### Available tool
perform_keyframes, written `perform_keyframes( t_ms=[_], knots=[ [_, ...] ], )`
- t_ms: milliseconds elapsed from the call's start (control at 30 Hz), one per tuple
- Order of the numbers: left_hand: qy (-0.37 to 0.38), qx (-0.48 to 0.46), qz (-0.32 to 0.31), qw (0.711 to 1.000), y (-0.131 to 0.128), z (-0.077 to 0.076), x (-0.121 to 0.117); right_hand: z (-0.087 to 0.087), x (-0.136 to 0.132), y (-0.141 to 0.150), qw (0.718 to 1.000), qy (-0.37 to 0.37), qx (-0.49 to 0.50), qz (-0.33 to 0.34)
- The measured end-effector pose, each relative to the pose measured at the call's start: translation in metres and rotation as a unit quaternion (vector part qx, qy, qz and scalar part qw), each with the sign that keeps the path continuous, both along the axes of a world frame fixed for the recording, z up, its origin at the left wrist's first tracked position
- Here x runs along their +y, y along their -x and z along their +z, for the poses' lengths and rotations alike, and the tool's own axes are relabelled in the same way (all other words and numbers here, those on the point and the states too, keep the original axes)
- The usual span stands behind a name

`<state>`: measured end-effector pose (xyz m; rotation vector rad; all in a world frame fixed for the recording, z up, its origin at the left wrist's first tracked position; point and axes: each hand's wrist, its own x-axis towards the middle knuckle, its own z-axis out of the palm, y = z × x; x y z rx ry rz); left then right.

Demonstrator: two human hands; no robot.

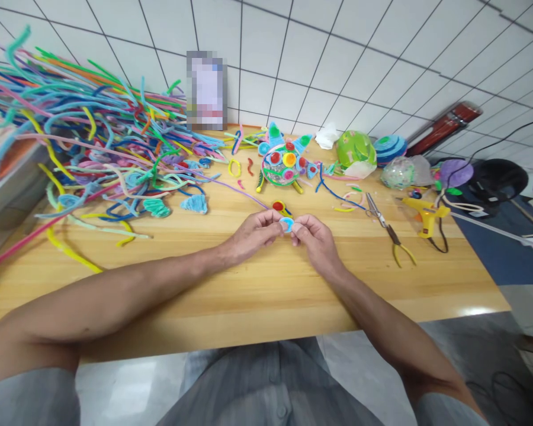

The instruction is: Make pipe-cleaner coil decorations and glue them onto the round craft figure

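Head view: blue disc pinched between fingertips of left hand and right hand; likely light, soft, crushable; grip rim.

No lettering, brand, number or sign is readable, and the upright panel at upper centre-left is pixelated.
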<state>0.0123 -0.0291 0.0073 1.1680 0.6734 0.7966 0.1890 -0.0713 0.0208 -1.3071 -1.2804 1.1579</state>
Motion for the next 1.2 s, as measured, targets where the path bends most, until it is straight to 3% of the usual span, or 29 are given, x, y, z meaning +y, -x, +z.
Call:
perform_keyframes(
  t_ms=[100, 233, 667, 1200],
  knots=[
    [0.008, -0.007, -0.013, 1.0, -0.0004, 0.0019, 0.0005, -0.0007, 0.0005, -0.0006, 1.0, 0.009, -0.001, -0.003],
    [0.006, -0.007, 0.021, 1.0, -0.0005, 0.0034, 0.0015, 0.0001, 0.0022, -0.0013, 1.0, 0.011, 0.001, -0.015],
    [-0.094, 0.047, 0.028, 0.994, 0.0048, 0.009, -0.0028, -0.0007, 0.001, -0.0055, 0.998, -0.026, -0.055, -0.012],
    [-0.098, 0.054, 0.038, 0.993, 0.0027, 0.0075, -0.004, -0.0024, -0.0008, -0.0026, 0.999, -0.031, -0.029, -0.003]
  ],
)
